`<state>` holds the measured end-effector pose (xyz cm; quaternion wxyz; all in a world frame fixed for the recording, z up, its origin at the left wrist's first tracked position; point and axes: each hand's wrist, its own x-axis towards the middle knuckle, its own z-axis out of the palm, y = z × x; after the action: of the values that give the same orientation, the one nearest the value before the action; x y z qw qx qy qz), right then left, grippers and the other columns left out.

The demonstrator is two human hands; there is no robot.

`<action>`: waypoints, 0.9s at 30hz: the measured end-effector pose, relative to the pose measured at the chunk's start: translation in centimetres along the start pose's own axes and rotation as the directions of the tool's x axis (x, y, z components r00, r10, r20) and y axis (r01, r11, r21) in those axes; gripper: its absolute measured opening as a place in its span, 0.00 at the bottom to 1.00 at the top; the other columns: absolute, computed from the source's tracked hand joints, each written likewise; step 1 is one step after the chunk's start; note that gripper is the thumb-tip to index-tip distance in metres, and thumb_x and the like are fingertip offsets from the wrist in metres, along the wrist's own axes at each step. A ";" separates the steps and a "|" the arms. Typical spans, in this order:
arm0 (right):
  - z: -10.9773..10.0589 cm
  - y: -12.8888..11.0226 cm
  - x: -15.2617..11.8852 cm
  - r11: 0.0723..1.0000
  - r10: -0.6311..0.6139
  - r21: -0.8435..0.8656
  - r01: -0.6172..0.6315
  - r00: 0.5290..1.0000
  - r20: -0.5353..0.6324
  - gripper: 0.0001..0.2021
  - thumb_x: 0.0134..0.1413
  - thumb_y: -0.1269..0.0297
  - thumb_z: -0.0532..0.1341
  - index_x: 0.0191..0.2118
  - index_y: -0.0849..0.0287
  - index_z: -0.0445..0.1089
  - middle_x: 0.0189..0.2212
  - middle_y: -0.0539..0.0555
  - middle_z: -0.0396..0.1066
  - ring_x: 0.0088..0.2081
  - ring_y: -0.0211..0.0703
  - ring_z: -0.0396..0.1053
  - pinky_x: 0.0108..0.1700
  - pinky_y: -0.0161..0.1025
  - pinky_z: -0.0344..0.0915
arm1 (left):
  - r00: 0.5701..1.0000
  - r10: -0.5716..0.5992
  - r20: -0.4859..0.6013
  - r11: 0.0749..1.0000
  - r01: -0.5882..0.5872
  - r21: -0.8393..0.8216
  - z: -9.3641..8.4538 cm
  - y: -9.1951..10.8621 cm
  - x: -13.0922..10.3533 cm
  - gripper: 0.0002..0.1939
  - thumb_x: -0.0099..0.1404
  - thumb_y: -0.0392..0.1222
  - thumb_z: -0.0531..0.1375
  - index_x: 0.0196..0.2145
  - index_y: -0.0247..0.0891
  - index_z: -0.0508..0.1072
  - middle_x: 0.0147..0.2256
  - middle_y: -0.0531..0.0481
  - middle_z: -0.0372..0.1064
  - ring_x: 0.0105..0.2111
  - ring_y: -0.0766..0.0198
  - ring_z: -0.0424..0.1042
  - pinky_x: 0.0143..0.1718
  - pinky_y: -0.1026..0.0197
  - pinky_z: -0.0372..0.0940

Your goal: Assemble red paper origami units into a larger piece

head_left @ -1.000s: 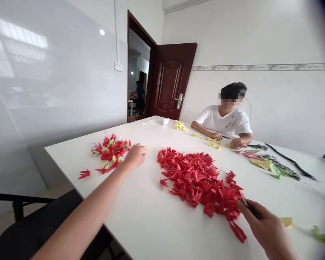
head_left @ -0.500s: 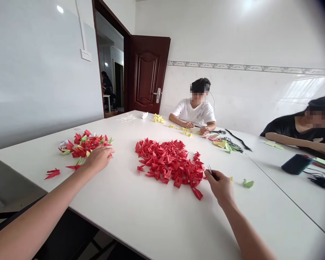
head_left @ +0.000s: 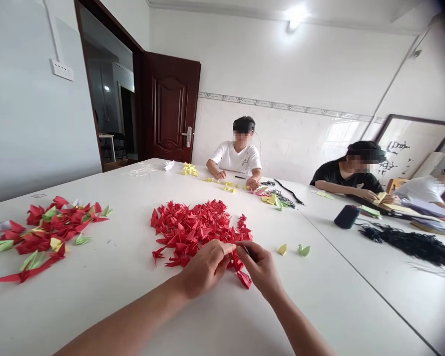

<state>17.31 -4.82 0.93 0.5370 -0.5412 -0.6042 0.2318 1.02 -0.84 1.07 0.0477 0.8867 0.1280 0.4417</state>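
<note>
Both hands meet above the front right part of a large pile of red paper cranes point(head_left: 193, 222). My left hand point(head_left: 209, 262) is closed, its fingertips pinched close to those of my right hand; whatever is between them is hidden. Wrapped in the fingers of my right hand point(head_left: 258, 267) is a pair of tweezers point(head_left: 247, 250), mostly covered, with a little metal showing. To the left lies a second pile of mixed paper cranes point(head_left: 59, 227) in red, green, yellow and white.
A yellow folded piece point(head_left: 282, 249) and a green paper crane point(head_left: 304, 250) lie to the right. Across the white table, a person in white point(head_left: 239, 155) sits by yellow folded pieces point(head_left: 190, 169). Further right are a person in black point(head_left: 337, 173), a dark spool point(head_left: 346, 216) and black cords point(head_left: 411, 242).
My left hand has moved right, from the mixed pile to my right hand at the red pile. The view has turned right, showing another person and a framed board.
</note>
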 end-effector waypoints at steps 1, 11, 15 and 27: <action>0.2 -0.1 -0.1 1.000 -0.010 0.013 0.009 0.999 0.032 0.15 0.52 0.54 0.57 0.33 0.62 0.71 0.24 0.52 0.69 0.26 0.38 0.62 0.28 0.34 0.60 | 1.000 0.011 -0.006 1.000 -0.011 -0.019 0.0 -0.1 -0.2 0.20 0.63 0.29 0.51 0.52 0.39 0.57 0.37 0.46 0.66 0.37 0.63 0.67 0.37 0.59 0.67; 0.4 -0.7 -0.7 0.975 -0.193 -0.088 0.202 0.975 0.107 0.06 0.51 0.64 0.59 0.30 0.60 0.71 0.22 0.50 0.67 0.24 0.35 0.61 0.26 0.32 0.59 | 0.999 0.046 -0.003 0.989 -0.046 -0.137 -0.3 -0.1 -0.6 0.41 0.62 0.25 0.50 0.61 0.53 0.32 0.42 0.46 0.56 0.37 0.66 0.63 0.36 0.61 0.67; 0.3 -1.4 -0.9 0.918 -0.361 -0.129 0.374 0.925 0.115 0.09 0.47 0.74 0.56 0.34 0.57 0.71 0.25 0.50 0.68 0.25 0.35 0.63 0.27 0.32 0.62 | 1.000 0.010 -0.001 0.988 -0.010 -0.153 -0.8 0.3 -0.7 0.42 0.61 0.24 0.50 0.61 0.56 0.32 0.44 0.45 0.54 0.41 0.64 0.62 0.37 0.61 0.67; 0.6 -1.5 -1.2 0.893 -0.371 -0.175 0.415 0.898 0.235 0.12 0.44 0.77 0.54 0.32 0.56 0.70 0.26 0.51 0.67 0.26 0.36 0.64 0.27 0.32 0.62 | 0.995 -0.042 0.091 0.973 0.062 -0.222 -0.5 0.8 -1.3 0.40 0.59 0.21 0.48 0.61 0.51 0.37 0.48 0.42 0.53 0.42 0.64 0.64 0.38 0.61 0.68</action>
<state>15.95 -6.14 1.54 0.4478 -0.4379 -0.7729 0.1013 0.05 -1.93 0.51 0.1647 0.8900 0.0983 0.4136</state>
